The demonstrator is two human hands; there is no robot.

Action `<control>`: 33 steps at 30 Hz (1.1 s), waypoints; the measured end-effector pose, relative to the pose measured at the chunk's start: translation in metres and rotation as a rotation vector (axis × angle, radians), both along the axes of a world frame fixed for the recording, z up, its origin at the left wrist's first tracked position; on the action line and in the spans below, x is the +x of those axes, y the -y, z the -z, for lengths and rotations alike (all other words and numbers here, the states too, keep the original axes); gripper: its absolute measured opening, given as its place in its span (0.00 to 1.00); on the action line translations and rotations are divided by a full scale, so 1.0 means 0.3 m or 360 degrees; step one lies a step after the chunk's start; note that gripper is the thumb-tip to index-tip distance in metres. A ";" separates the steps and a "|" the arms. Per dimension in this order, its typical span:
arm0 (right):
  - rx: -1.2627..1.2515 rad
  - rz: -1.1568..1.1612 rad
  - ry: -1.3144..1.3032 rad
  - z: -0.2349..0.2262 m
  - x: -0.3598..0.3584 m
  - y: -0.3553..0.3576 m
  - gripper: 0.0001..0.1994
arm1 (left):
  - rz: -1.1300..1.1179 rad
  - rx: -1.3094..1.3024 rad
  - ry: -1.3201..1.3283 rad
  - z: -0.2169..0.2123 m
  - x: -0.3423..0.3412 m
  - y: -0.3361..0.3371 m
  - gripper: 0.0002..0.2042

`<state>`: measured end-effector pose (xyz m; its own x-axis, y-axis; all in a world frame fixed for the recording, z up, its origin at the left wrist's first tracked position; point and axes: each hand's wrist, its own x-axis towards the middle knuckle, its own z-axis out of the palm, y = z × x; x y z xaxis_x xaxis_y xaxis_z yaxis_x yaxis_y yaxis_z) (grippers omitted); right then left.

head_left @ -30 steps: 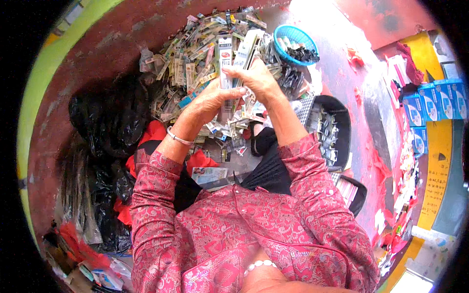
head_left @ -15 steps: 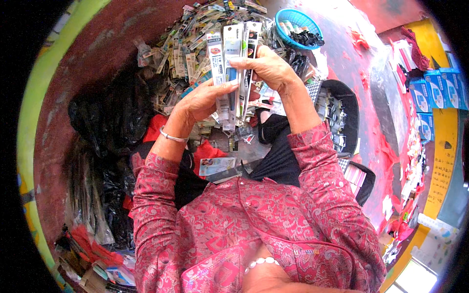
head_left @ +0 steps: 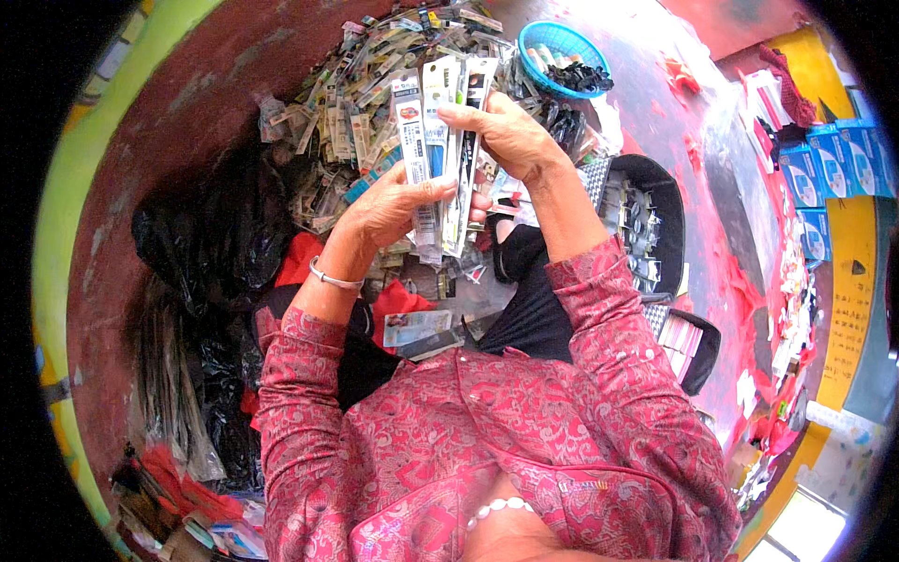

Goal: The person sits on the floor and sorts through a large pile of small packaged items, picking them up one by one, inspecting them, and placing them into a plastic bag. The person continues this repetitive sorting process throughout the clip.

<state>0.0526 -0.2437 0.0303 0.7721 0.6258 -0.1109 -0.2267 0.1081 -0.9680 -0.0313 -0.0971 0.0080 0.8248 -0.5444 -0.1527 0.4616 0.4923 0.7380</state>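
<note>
Several slim, printed plastic packets stand upright in a loose fan between my two hands, over my lap. My left hand is closed on their lower left side, its thumb lying across the front. From the right, my right hand pinches the fan higher up, with its thumb over the middle packets. Most of the fingers are hidden behind the packets. Beyond the hands spreads a big heap of similar slim packets.
A blue plastic basket with dark and pale items stands back right. Black open cases lie to my right, one holding packets. Black plastic bags lie left. Blue boxes are stacked far right. Red cloth lies near my lap.
Both hands and the fanned packets have come slightly lower, toward me. The grip looks much the same, and the view has shifted a little.
</note>
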 end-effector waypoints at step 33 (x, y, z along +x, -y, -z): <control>-0.0184 0.0325 0.0124 0.076 0.136 -0.050 0.12 | -0.0463 0.0046 -0.0133 0.069 0.121 -0.179 0.08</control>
